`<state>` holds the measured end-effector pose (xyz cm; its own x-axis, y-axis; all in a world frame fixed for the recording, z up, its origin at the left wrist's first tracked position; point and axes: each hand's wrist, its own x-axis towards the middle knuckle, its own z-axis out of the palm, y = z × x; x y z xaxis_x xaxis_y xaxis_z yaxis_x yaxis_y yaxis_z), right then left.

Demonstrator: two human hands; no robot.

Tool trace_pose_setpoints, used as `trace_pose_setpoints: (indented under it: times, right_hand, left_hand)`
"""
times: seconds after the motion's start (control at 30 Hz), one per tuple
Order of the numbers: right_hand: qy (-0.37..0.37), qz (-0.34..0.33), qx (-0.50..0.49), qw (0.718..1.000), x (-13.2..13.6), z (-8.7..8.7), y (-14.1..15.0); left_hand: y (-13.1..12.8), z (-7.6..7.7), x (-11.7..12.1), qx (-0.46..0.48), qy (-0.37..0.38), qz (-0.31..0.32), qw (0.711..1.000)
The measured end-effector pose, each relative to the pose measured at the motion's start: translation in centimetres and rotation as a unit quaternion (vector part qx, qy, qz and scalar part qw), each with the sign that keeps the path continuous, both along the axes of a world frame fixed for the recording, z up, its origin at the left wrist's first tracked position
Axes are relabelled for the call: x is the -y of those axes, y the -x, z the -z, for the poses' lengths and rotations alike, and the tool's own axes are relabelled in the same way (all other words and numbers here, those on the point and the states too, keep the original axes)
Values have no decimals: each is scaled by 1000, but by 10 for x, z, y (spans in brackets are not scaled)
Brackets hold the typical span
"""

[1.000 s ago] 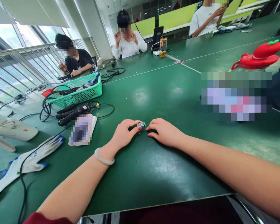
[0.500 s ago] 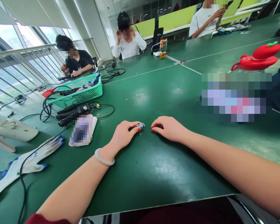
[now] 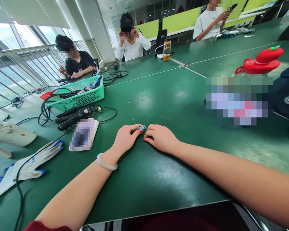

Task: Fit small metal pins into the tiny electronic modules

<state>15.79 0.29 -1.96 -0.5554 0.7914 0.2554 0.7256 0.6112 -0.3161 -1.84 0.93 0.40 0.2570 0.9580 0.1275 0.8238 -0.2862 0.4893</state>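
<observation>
A tiny blue-and-silver electronic part (image 3: 141,127) lies on the green table (image 3: 159,96) right in front of me. My left hand (image 3: 125,139), with a pale bangle on its wrist, pinches that part between thumb and forefinger. My right hand (image 3: 160,138) rests knuckles-up on the table just right of the part, fingers curled under and fingertips almost touching it. What, if anything, the right fingers hold is hidden.
To the left lie white work gloves (image 3: 26,166), black cables, a black hand tool (image 3: 73,117) and a green basket (image 3: 79,94) of tools. A red-lidded bottle (image 3: 260,64) stands at right. Three other people sit at the far side.
My right hand has slid left, closing the gap to the small part. The left hand keeps its pinch on the part and has barely moved.
</observation>
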Motion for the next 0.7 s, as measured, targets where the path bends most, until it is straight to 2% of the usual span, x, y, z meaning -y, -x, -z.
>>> trace_pose_setpoints:
  times: [0.5, 0.7]
  right_hand:
    - [-12, 1, 68, 998, -4, 2, -9]
    - [-27, 19, 6, 999, -1, -3, -15]
  left_hand:
    - [3, 3, 0, -16, -19, 52, 998]
    - [2, 3, 1, -6, -24, 76, 997]
